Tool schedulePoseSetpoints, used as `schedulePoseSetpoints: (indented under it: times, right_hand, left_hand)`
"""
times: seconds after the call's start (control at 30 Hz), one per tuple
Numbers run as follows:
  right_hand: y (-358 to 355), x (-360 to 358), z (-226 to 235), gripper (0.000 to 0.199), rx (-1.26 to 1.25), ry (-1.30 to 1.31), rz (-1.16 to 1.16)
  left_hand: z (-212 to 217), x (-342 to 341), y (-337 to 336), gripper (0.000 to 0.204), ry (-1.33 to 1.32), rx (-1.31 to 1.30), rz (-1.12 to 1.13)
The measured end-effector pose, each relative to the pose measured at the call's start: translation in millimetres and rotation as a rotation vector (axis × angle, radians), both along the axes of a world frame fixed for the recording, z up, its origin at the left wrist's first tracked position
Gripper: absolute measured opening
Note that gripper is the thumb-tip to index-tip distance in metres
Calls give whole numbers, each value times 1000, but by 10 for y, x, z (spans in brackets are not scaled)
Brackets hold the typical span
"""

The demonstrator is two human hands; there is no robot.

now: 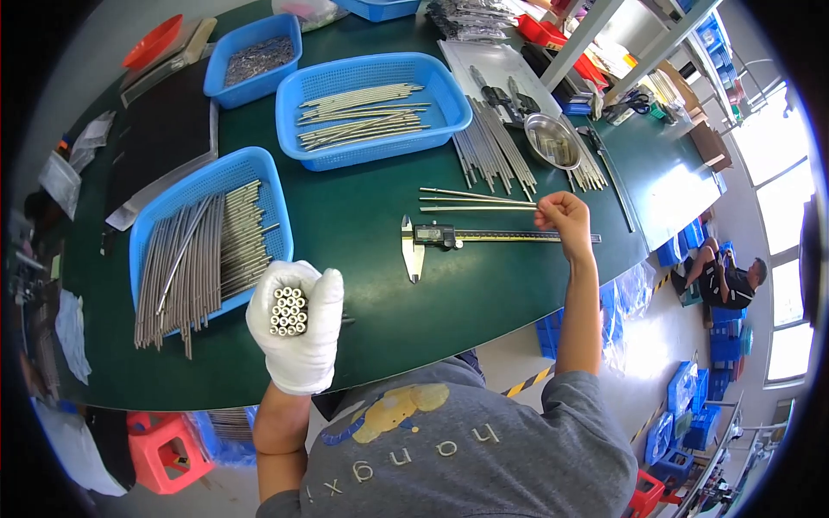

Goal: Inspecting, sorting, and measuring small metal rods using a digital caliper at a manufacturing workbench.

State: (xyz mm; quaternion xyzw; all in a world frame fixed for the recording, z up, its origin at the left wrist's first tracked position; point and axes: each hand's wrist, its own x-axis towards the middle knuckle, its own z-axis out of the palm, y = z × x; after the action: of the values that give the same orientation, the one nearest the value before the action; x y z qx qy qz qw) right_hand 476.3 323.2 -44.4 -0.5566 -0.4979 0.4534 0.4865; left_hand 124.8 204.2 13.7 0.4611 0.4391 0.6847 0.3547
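Observation:
In a white glove, my left hand [321, 341] is closed round a bundle of thin metal rods [288, 311], whose round ends with small holes face up. Bare, my right hand [566, 220] pinches the right-hand ends of a few slim metal rods [471, 207] that lie above the digital caliper [434, 235]. The caliper rests across the table, its jaws to the left and its beam passing just below my right fingers. To the left of my gloved hand is a blue basket [275, 186] with grey rods and shinier silver rods in it.
Another blue basket [376, 157] holds silver rods at the back of the green table [371, 250]. Loose rods [492, 147] and a metal bowl [553, 141] lie far right, near a long thin bar [613, 181]. Another person [734, 281] sits off to the right, beyond the table.

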Motion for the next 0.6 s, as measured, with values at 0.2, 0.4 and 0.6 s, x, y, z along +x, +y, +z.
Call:
schedulePoseSetpoints:
  times: [0.2,0.4,0.6]
  right_hand:
    - [53,145,-320,11,310,-578,-23]
    - [-24,-2,-130,15,438,-907,-26]
    - [-260,-954,633,22,691,-575,240]
  left_hand:
    - [211,131,-14,22,2,-38,-43]
    - [92,144,-12,26,69,31,6]
    - [141,242,-2,29,104,30,49]
